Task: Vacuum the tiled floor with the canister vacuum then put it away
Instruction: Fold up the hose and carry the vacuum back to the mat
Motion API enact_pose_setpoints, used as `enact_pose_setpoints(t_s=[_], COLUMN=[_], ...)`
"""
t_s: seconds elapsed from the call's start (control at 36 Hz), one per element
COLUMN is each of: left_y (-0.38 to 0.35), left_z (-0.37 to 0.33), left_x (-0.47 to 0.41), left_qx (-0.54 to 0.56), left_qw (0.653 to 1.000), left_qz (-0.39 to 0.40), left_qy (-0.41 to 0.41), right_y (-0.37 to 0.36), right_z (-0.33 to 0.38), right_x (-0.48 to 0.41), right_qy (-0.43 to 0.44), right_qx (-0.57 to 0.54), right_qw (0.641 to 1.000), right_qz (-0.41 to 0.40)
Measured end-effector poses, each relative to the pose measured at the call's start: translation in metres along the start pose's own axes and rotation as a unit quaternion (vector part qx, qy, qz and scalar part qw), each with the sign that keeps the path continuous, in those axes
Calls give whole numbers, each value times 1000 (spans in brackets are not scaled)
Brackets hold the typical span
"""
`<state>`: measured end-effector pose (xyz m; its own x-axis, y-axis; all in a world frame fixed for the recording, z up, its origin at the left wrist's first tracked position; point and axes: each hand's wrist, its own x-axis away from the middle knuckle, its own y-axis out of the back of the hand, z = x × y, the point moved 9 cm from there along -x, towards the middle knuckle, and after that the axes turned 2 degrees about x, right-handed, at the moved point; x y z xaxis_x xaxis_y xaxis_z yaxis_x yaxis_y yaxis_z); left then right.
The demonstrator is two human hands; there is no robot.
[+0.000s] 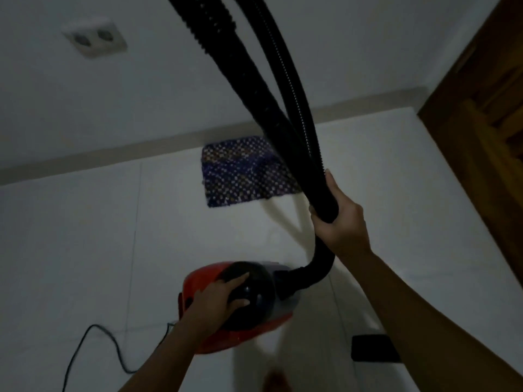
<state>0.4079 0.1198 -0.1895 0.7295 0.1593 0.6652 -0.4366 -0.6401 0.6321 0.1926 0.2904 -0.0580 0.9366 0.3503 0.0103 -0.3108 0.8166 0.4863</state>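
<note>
The vacuum (240,304), a red canister with a black domed top, sits low over the tiled floor (85,250), in the near middle of the open tiles; whether it rests on them or is lifted clear cannot be told. The left hand (223,297) lies spread over the dome, its grip curled around the black top, directly above the body. The hose (319,261) leaves the canister's right end, bends upward, and passes through the right hand (339,219), whose grip is clenched around it. From there the hose doubles into two long runs that climb away toward the top edge of view, so its long axis stands nearly upright, up and right of the canister.

The left hand is nearer the body; the right governs the hose. A power cord (93,346) trails over the tiles to the near left. A patterned mat (243,171) lies against the far wall, a dark flat object (373,348) near right, a wooden door (486,108) at the far right. Open tile lies left.
</note>
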Motion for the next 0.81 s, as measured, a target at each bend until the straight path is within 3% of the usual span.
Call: enact_pose_setpoints(t_s=[0.42,0.67,0.81], left_y=[234,283,300], left_z=[-3,29,47], left_x=[-230,-316,-347], left_qx=[7,88,97], left_qw=[991,970,957], left_qz=[-137,-225,-269], left_qy=[-1,-17,-40], right_y=[-48,-86,-106], right_z=[58,73,72], right_x=[-313,-398,-416], right_qy=[116,188,218], right_qx=[-93,-115,-135], right_qw=[988,969,960], right_qz=[-28,-115,-113])
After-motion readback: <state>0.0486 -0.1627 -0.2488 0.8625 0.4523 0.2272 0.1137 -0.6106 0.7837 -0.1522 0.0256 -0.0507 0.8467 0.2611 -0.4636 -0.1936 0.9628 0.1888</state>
